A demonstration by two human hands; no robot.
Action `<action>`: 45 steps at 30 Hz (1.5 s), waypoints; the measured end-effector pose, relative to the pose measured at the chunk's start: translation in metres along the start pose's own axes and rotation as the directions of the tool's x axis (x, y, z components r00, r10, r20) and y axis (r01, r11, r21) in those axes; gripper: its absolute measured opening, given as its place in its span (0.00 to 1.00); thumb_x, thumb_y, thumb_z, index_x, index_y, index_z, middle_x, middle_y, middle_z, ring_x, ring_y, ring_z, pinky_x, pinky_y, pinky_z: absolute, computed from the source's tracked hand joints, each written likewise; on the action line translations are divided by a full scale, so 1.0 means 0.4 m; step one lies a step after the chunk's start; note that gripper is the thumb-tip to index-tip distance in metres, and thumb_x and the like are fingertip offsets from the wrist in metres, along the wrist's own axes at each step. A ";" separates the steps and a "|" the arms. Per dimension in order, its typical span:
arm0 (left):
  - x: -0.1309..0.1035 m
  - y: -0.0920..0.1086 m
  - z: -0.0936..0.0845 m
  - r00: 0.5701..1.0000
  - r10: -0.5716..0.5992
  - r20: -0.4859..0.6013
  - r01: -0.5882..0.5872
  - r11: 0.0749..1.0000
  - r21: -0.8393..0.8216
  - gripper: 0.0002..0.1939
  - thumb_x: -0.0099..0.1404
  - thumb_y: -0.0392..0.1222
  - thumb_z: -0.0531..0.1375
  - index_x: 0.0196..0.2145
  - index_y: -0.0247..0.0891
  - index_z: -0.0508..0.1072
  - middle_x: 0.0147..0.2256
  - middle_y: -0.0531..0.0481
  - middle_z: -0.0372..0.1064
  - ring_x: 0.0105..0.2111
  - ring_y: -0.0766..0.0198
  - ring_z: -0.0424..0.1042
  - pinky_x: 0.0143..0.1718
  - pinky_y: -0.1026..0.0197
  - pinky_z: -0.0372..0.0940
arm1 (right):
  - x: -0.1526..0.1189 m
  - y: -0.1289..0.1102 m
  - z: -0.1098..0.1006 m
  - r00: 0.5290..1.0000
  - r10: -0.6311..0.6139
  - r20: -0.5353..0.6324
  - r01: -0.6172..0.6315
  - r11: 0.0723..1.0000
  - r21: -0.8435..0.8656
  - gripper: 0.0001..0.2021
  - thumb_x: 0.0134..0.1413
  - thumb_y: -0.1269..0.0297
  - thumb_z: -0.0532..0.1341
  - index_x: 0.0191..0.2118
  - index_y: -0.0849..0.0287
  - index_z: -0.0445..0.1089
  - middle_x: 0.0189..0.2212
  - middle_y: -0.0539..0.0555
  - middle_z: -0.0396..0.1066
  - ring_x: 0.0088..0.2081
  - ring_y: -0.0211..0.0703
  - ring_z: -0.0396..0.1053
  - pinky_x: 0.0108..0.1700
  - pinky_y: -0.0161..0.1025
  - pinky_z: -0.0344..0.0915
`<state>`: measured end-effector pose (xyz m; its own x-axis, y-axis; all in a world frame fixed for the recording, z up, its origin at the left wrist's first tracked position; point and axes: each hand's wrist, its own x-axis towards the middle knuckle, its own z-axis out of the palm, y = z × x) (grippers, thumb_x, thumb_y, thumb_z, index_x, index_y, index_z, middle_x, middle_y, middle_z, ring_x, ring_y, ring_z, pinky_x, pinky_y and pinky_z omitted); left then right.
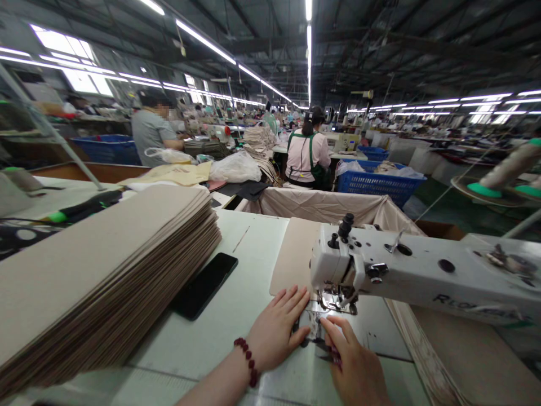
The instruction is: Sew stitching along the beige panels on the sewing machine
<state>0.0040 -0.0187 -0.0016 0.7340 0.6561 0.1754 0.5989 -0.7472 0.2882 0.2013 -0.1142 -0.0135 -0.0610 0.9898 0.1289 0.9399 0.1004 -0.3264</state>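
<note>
My left hand (281, 324) lies flat with its fingers stretched out, fingertips at the near edge of a beige fabric piece (292, 254). That piece rests on the pale sewing table, partly behind the head of a white sewing machine (406, 265). Beside the needle plate, my right hand (357, 361) is curled, thumb and index finger close to the metal just in front of the presser foot (333, 301). A small purple thing (335, 356) shows within its fingers, mostly hidden; its kind is unclear. A dark red bead bracelet circles my left wrist.
A tall stack of beige panels (127, 259) stands at left, with a black phone (207, 286) beside it. More beige panels (473, 349) lie right, below the machine arm. Beyond the table are a cloth-lined bin (321, 202), a blue basket (380, 183) and two seated people. Thread cones stand far right.
</note>
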 end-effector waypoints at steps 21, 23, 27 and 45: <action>-0.002 0.008 -0.003 0.999 -0.047 -0.014 0.048 0.999 0.014 0.38 0.70 0.54 0.53 0.69 0.42 0.39 0.68 0.50 0.37 0.67 0.56 0.39 0.66 0.50 0.43 | -0.002 0.001 0.006 0.999 -0.009 -0.031 0.010 1.000 0.027 0.35 0.42 0.82 0.51 0.58 0.51 0.60 0.58 0.52 0.61 0.38 0.44 0.75 0.35 0.40 0.73; -0.002 0.009 -0.002 0.998 -0.051 -0.022 0.051 0.999 0.016 0.38 0.70 0.54 0.53 0.69 0.42 0.40 0.68 0.48 0.37 0.67 0.56 0.39 0.66 0.50 0.43 | -0.002 0.000 0.006 1.000 -0.003 -0.031 0.004 1.000 0.012 0.34 0.44 0.82 0.52 0.58 0.50 0.60 0.58 0.52 0.62 0.38 0.44 0.75 0.35 0.40 0.73; -0.006 0.007 0.004 0.998 -0.045 -0.037 0.046 0.999 0.013 0.38 0.70 0.55 0.52 0.69 0.41 0.40 0.68 0.46 0.38 0.67 0.55 0.40 0.65 0.49 0.43 | -0.001 -0.004 0.004 1.000 0.015 -0.026 -0.016 1.000 -0.017 0.33 0.44 0.81 0.52 0.58 0.49 0.60 0.57 0.51 0.62 0.38 0.45 0.75 0.35 0.40 0.72; -0.343 0.080 0.041 0.977 0.101 -0.187 -0.032 0.939 0.342 0.33 0.68 0.45 0.57 0.67 0.42 0.51 0.61 0.46 0.58 0.60 0.51 0.57 0.60 0.53 0.54 | -0.009 -0.017 -0.043 0.994 0.002 -0.113 0.022 0.978 0.209 0.30 0.46 0.81 0.50 0.54 0.47 0.64 0.51 0.48 0.68 0.46 0.42 0.71 0.44 0.36 0.68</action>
<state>-0.0722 -0.1345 -0.0320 0.7178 0.5853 0.3770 0.6488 -0.7588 -0.0572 0.2008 -0.1203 0.0042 -0.0206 0.9722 0.2333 0.8473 0.1408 -0.5120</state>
